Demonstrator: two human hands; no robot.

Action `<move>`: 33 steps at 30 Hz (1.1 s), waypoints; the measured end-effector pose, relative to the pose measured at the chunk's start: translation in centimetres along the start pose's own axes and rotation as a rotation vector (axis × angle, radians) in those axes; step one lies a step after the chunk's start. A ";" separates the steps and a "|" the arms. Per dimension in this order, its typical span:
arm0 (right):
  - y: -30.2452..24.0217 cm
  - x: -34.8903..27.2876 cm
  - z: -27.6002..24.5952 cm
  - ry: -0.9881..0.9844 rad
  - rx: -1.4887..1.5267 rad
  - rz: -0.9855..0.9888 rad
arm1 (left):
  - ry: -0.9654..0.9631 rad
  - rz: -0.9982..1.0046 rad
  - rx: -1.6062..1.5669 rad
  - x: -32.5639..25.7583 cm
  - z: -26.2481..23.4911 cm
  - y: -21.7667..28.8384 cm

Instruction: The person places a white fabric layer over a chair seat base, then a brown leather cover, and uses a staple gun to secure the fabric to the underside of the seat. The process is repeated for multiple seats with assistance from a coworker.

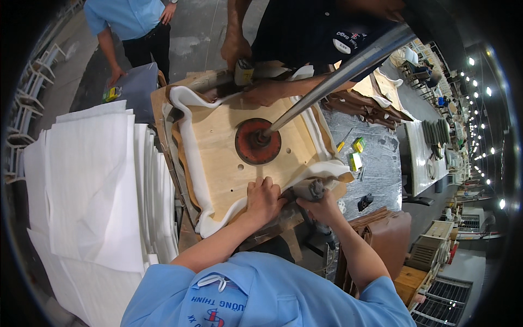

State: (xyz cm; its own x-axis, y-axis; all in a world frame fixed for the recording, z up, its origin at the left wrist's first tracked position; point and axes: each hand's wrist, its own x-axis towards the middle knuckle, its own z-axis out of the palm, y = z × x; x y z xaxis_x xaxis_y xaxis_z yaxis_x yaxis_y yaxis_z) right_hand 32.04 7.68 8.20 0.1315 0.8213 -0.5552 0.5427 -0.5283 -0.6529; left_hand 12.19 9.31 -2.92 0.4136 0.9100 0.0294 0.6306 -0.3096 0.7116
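A square plywood panel (210,139) lies before me, with white padding (192,158) folded up round its edges and a brown cover beneath. A red round press plate (258,141) on a metal rod (338,73) bears on its middle. My left hand (263,201), fingers curled, grips the padding at the near edge. In my right hand (323,208) is a staple gun (309,191), its nose at that same edge beside my left hand. Across the panel, a co-worker's hand (235,50) holds another staple gun (244,72); their other hand (264,92) rests on the far edge.
White padding sheets (92,180) are stacked at left. On the plastic-covered table (376,158) at right lie small yellow-green boxes (356,162) and a yellow-handled tool (341,146). Brown cover pieces (389,234) hang at near right. Another person (128,22) stands at far left.
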 end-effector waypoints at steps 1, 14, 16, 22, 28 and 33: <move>-0.1 0.0 -0.1 -0.008 0.003 0.002 | -0.012 0.004 0.028 0.1 0.2 -0.1; 0.4 -0.6 0.9 -0.073 0.132 0.052 | 0.079 -0.079 -0.073 0.1 0.9 0.3; 0.2 -0.4 1.4 -0.046 0.113 0.023 | 0.097 -0.074 -0.036 0.1 0.8 0.2; -0.4 -0.6 1.2 -0.024 0.060 0.051 | 0.012 0.033 0.027 -0.2 -0.2 -1.3; -0.5 -1.9 1.5 -0.057 0.191 0.020 | 0.093 -0.048 -0.059 -0.2 0.3 -0.8; -0.3 -1.3 2.6 -0.065 0.142 0.021 | 0.086 -0.055 -0.068 -0.4 0.6 -0.6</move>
State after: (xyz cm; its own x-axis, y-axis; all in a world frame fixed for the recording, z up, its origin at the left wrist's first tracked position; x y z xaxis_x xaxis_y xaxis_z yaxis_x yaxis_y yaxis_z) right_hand 29.55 6.17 7.76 0.0852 0.7962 -0.5990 0.4174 -0.5744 -0.7042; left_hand 12.07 8.99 -3.78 0.3200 0.9463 0.0468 0.6037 -0.2417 0.7597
